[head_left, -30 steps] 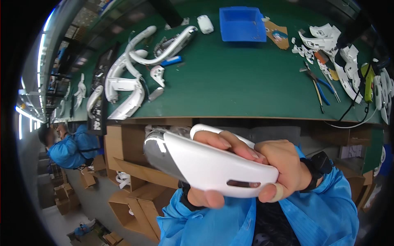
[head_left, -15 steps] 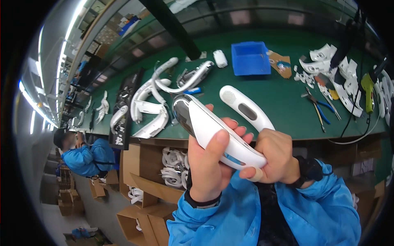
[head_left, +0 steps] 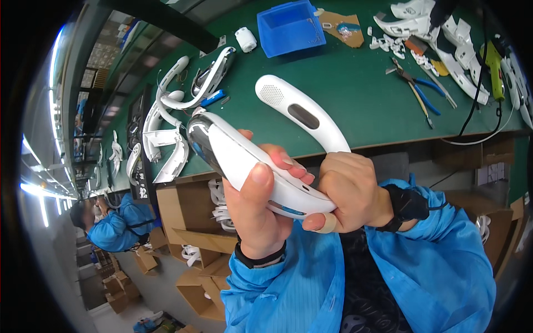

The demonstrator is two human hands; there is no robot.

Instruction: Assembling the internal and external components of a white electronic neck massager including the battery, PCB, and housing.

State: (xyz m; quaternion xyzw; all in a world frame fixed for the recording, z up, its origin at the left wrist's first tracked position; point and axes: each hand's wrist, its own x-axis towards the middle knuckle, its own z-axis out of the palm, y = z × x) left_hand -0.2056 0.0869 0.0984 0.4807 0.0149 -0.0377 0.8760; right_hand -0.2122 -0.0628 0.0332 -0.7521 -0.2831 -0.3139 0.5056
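Both hands hold a white, curved device (head_left: 244, 158), shaped like one arm of a neck-worn gadget, with a glossy dark end pointing to the far left. My left hand (head_left: 258, 200) wraps round its middle, thumb on top, fingertips on the far side. At its near right end my right hand (head_left: 352, 191) is closed in a fist, a bandage-like band on one digit. A second white arm (head_left: 302, 114), with a dotted end and a dark oval window, reaches from behind my right fist over the bench. My fist hides whether the two arms join.
On the green bench (head_left: 239, 83) lie white curved parts (head_left: 166, 139), a blue tray (head_left: 291, 28), a white cylinder-like piece (head_left: 245, 40), blue-handled pliers (head_left: 419, 89) and a lime-green tool (head_left: 493, 69). Cardboard boxes (head_left: 205, 241) stand below. A person in blue (head_left: 122, 222) sits at the left.
The view has shifted, so the bench items sit further left and higher. Both hands keep their grip on the white device, at nearly the same tilt.
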